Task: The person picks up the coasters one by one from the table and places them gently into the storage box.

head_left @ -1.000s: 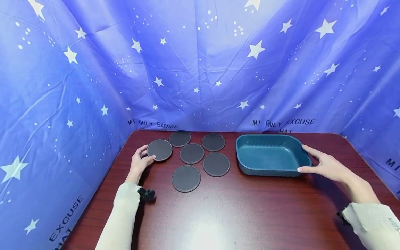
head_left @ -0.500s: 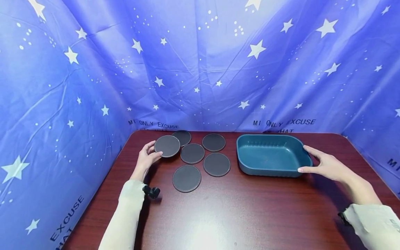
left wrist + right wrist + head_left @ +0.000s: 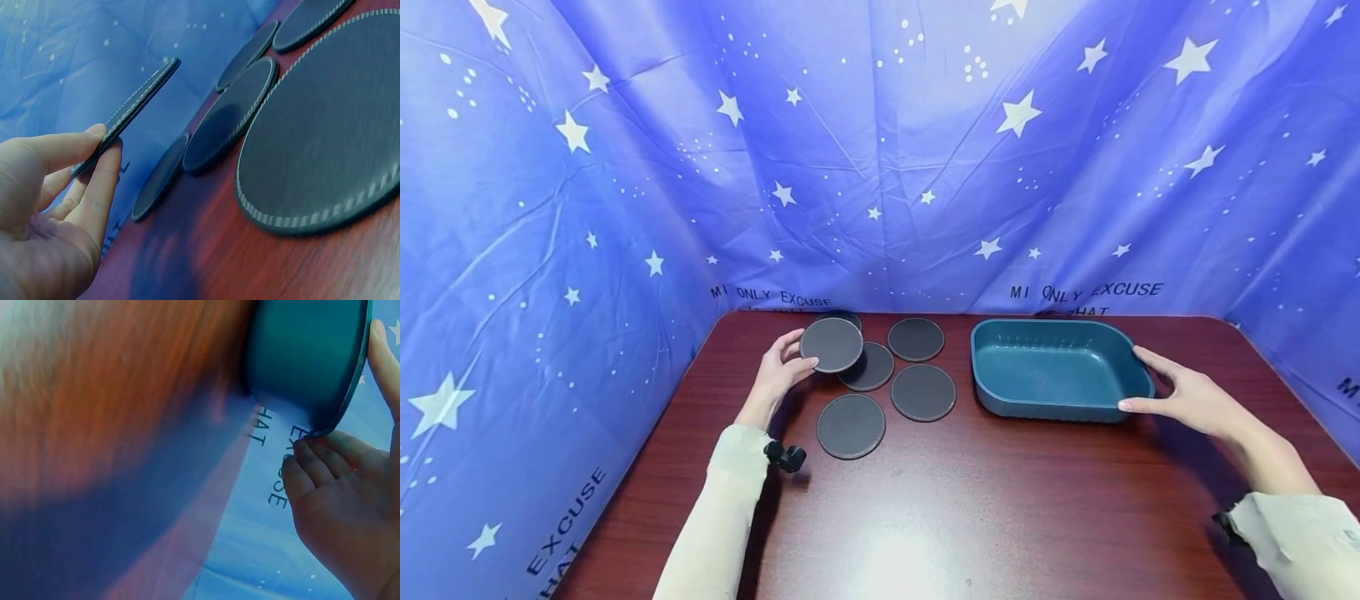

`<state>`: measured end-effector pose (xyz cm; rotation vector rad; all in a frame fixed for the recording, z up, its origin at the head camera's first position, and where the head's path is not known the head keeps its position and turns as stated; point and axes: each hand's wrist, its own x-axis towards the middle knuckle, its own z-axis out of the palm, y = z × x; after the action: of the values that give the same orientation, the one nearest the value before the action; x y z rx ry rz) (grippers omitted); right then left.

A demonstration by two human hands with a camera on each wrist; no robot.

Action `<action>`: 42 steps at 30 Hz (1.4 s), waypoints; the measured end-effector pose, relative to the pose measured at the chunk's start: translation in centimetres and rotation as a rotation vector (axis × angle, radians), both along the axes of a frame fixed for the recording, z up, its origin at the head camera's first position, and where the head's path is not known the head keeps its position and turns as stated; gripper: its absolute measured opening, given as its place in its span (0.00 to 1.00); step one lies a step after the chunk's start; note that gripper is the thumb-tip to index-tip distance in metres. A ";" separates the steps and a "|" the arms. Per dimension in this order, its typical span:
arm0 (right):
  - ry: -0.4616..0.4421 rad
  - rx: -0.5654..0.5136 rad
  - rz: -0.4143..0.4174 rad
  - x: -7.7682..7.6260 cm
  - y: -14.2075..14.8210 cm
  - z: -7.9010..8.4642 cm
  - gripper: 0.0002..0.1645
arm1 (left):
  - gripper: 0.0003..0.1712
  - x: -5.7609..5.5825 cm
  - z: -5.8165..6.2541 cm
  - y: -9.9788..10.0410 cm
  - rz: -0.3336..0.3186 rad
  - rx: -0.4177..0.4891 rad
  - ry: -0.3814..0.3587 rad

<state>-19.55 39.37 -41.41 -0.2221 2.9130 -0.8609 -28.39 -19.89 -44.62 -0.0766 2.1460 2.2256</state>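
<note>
My left hand (image 3: 778, 377) pinches a round black coaster (image 3: 832, 345) between thumb and fingers at its left edge. In the left wrist view this stitched-edge coaster (image 3: 134, 109) is tilted and raised off the table. It overlaps two other coasters in the head view: one at the back (image 3: 847, 316), mostly hidden, and a middle coaster (image 3: 872, 367). At the right, my right hand (image 3: 1191, 400) holds the right end of a teal rectangular container (image 3: 1045, 375), thumb at the front corner and fingers at the back. Nothing lies inside the container.
More black coasters lie flat on the reddish wooden table (image 3: 1000, 508): a back one (image 3: 916, 339), a right one (image 3: 923, 392) and a front one (image 3: 852, 426). A blue star-printed curtain (image 3: 880, 167) hangs right behind the table.
My left hand has lifted the coaster from the left of the group and carried it rightward, over the neighbouring coasters. My right hand and the container have stayed in place.
</note>
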 end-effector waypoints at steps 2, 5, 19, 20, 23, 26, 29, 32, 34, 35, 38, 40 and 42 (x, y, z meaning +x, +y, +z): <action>-0.012 -0.037 -0.013 0.1 0.0 -0.2 0.63 | 0.39 -0.1 0.1 0.6 -0.011 0.002 0.007; -0.023 -0.079 -0.026 0.1 0.0 -0.5 0.61 | 0.39 -0.2 0.3 1.6 -0.029 0.005 0.020; 0.007 -0.148 -0.025 0.1 0.2 -1.4 0.58 | 0.41 -0.2 0.8 6.4 -0.128 0.081 0.025; 0.007 -0.152 -0.025 0.1 0.2 -1.4 0.58 | 0.41 -0.3 0.9 6.8 -0.136 0.084 0.028; 0.015 -0.166 -0.027 0.1 0.2 -1.5 0.58 | 0.40 -0.5 1.1 7.9 -0.161 0.088 0.039; 0.012 -0.179 -0.025 0.3 0.2 -1.6 0.58 | 0.40 -0.6 1.4 8.8 -0.184 0.087 0.049; 0.010 -0.171 -0.034 0.4 0.2 -1.6 0.58 | 0.40 -0.6 1.7 9.7 -0.209 0.083 0.065; 0.006 -0.159 -0.044 0.5 0.1 -1.6 0.58 | 0.40 -0.6 1.9 10.4 -0.226 0.074 0.072; 0.000 -0.154 -0.044 0.4 -0.1 -1.6 0.59 | 0.40 -0.5 2.0 10.8 -0.229 0.066 0.070; -0.003 -0.157 -0.040 0.4 -0.2 -1.6 0.59 | 0.39 -0.5 2.0 11.0 -0.231 0.064 0.067; -0.017 -0.164 -0.031 0.2 -0.4 -1.5 0.59 | 0.39 -0.4 2.0 11.5 -0.242 0.066 0.054; -0.027 -0.159 -0.031 0.2 -0.5 -1.4 0.60 | 0.39 -0.4 2.0 11.8 -0.256 0.066 0.053; -0.029 -0.151 -0.032 0.2 -0.5 -1.3 0.60 | 0.39 -0.4 2.1 12.2 -0.271 0.067 0.058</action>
<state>-19.40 38.84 -42.75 -0.1724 2.8345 -1.0809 -28.84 -7.64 -42.51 0.2688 1.9685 2.1628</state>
